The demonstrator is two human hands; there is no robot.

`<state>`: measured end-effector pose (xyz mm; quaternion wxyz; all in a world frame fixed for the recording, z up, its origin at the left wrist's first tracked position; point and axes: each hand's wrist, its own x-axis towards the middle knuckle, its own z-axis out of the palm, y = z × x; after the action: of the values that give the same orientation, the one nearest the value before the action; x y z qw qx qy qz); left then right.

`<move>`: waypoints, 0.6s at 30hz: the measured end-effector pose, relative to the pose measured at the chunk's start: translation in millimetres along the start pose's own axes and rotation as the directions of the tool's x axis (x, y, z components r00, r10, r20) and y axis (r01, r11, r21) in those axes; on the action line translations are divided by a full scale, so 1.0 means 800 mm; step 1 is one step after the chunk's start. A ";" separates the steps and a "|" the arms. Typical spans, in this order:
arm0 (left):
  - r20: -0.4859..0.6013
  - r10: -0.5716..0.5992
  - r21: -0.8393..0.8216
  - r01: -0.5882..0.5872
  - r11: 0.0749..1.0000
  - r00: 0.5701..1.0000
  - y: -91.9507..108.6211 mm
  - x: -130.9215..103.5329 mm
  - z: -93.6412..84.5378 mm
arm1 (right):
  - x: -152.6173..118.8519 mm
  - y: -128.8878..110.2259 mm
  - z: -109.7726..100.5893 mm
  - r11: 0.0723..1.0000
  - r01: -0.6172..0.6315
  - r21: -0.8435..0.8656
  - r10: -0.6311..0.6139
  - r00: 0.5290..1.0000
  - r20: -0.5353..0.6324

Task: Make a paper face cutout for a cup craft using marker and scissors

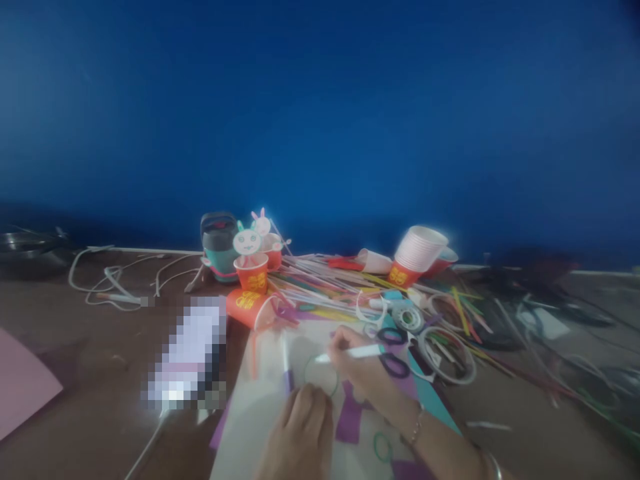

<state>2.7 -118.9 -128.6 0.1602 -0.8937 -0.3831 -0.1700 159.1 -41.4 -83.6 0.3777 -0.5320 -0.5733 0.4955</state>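
A white sheet lies before me, with a green circle outline and a smaller green ring on it. My right hand is closed on a white marker, held above the large circle at its upper right. Below that circle, my left hand rests on the sheet, its fingers together and bent; nothing shows in it. A purple-ended marker lies up and left of the left hand. Purple paper pieces lie under and beside my right wrist. Dark-handled scissors are just beyond that hand.
An orange cup lies on its side; another orange cup holds a rabbit face. Behind are pipe cleaners, stacked cups, a tape roll and a teal-grey container. A blurred phone lies left.
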 end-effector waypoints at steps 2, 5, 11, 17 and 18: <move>-0.026 0.003 0.030 -0.002 1.000 1.000 0.002 -0.003 0.004 | 0.001 -0.002 0.001 1.000 -0.017 0.007 0.017 1.000 0.003; -0.015 0.006 0.064 -0.005 0.998 1.000 0.004 -0.004 0.002 | 0.000 -0.005 0.002 1.000 -0.011 -0.013 0.011 1.000 0.000; -0.011 -0.027 0.108 0.028 0.994 1.000 0.008 0.002 -0.013 | -0.006 -0.007 -0.001 0.986 0.100 -0.135 -0.095 0.995 0.041; 0.083 -0.027 0.086 0.020 0.996 0.996 0.010 0.002 -0.015 | -0.009 -0.003 0.001 0.940 0.169 -0.296 -0.166 0.986 0.035; 0.088 -0.025 0.084 0.018 0.996 0.996 0.010 0.002 -0.016 | -0.008 -0.003 0.001 0.937 0.169 -0.306 -0.169 0.985 0.028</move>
<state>7.2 -128.4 -118.0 0.1781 -0.8887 -0.4064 -0.1156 158.7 -48.0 -81.2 0.3313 -0.5328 -0.6871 0.3663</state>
